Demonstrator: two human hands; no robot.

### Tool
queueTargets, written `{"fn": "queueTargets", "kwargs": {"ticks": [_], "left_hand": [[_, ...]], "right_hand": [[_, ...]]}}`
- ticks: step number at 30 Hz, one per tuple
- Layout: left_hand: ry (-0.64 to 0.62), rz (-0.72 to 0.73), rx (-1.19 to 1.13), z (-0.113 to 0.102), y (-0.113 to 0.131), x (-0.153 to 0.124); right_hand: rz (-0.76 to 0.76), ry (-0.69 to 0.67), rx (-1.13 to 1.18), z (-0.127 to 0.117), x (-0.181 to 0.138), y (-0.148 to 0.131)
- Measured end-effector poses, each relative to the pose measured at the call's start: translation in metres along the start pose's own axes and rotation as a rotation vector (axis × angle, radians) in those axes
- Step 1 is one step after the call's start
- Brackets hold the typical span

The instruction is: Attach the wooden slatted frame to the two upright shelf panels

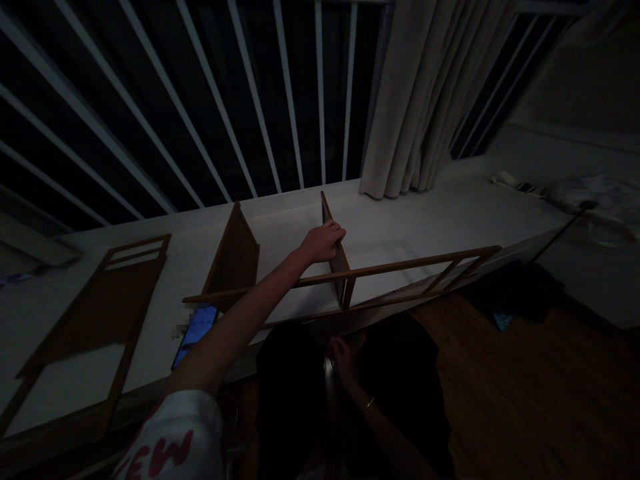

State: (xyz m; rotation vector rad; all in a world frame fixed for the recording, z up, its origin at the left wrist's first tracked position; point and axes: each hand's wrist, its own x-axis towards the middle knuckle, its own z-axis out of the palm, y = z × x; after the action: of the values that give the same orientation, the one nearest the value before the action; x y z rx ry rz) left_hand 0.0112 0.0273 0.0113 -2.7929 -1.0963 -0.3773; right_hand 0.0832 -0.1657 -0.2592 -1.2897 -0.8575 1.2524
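Observation:
The scene is dim. My left hand (324, 241) reaches out over a white ledge (400, 227) and grips the top edge of an upright brown wooden panel (336, 257). That panel joins a long wooden rail frame (400, 270) running left to right. A second upright wooden panel (235, 257) stands to the left on the same frame. My right hand (344, 357) is low and close to me in deep shadow, its fingers curled around a small metallic thing I cannot make out, just below the frame's near rail.
A flat wooden frame panel (95, 313) lies on the ledge at left. A lit phone (196, 332) lies near the ledge's front edge. White window bars (200, 100) and a curtain (415, 93) stand behind. Wooden floor (525, 387) and dark clothing lie at right.

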Motion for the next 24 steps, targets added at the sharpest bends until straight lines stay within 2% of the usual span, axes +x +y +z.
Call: {"fn": "queueTargets", "kwargs": {"ticks": [4,7,10,19,24], "left_hand": [[-0.012,-0.013,0.011,0.000,0.000,-0.001],[-0.013,-0.016,0.015,0.000,-0.001,-0.001],[0.004,0.007,0.011,0.002,-0.004,-0.002],[0.037,0.025,0.003,0.005,-0.007,-0.004],[0.063,0.034,0.002,0.006,-0.008,-0.004]], "right_hand": [[0.087,0.013,0.023,0.004,-0.016,0.016],[0.064,-0.023,0.015,0.002,-0.012,0.006],[-0.019,-0.088,-0.026,-0.002,-0.004,-0.027],[-0.316,-0.107,-0.201,-0.009,-0.002,-0.166],[-0.405,-0.086,-0.242,-0.009,0.005,-0.206]]}}
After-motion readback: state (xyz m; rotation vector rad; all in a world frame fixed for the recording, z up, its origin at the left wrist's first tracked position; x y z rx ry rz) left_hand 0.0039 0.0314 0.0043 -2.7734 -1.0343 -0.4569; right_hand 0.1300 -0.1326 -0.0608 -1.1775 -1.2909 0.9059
